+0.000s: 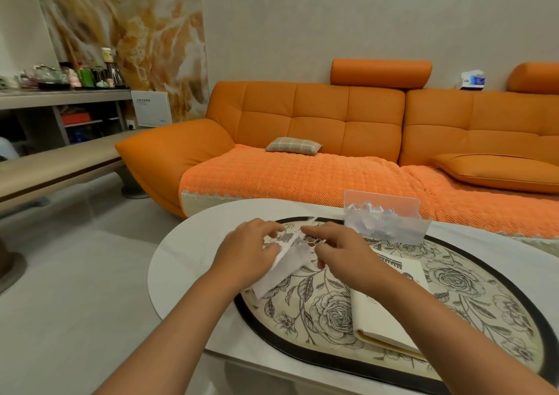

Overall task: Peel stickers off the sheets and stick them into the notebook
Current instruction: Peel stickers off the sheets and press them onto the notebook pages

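Both hands are up over the left end of the table, mid-frame. Left hand [245, 252] has its fingers curled round one white sticker sheet [284, 264], and right hand [341, 255] is pinching at the sheet's top part with its fingertips, so neither hand is free. The sheet sits right between the two hands and hangs down toward the lower left, off the surface as far as I can tell.

One notebook [390, 301] lies open just right of centre, partly under the right forearm, cream pages up. Its near corner comes close to the black rim of the flower-print mat [326, 313]. The mat covers most of the white table [187, 261], leaving a bare strip round the curved left end, and past that edge it's plain open floor.

Further back, near the table's far edge, stands one clear plastic box [384, 222] full of white paper scraps, just beyond the right hand.

Behind all that is an orange sofa [317, 116] with one small checked pillow [293, 145] and one orange cushion [499, 170]. A cluttered shelf [60, 98] sits in the upper left.
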`<state>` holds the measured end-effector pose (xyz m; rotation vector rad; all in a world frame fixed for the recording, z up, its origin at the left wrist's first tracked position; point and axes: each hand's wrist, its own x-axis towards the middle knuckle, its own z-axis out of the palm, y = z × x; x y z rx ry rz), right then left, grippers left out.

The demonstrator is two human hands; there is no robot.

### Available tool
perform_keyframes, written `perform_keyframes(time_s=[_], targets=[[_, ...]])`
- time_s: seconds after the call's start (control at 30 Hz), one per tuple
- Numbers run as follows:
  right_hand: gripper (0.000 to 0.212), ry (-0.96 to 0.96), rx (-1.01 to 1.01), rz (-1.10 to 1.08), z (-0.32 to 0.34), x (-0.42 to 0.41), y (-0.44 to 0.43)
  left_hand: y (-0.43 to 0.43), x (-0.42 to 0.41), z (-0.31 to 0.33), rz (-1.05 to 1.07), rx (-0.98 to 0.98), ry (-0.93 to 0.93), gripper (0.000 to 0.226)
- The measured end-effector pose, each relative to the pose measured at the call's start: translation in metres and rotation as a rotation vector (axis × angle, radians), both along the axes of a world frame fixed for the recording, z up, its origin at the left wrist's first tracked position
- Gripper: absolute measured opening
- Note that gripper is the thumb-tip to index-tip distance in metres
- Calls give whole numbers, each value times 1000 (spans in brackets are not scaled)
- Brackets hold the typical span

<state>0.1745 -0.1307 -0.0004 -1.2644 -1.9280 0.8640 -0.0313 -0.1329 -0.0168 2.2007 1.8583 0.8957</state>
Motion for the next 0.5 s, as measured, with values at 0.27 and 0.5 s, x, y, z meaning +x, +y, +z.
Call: perform_keyframes(time_s=[0.27,0.5], targets=[[41,195,-54,-28,-1,5,6,-2,17,1,-90,-246,101,42],[13,258,-16,-179,3,21,10,4,28,-10,-202,-242,53,57]])
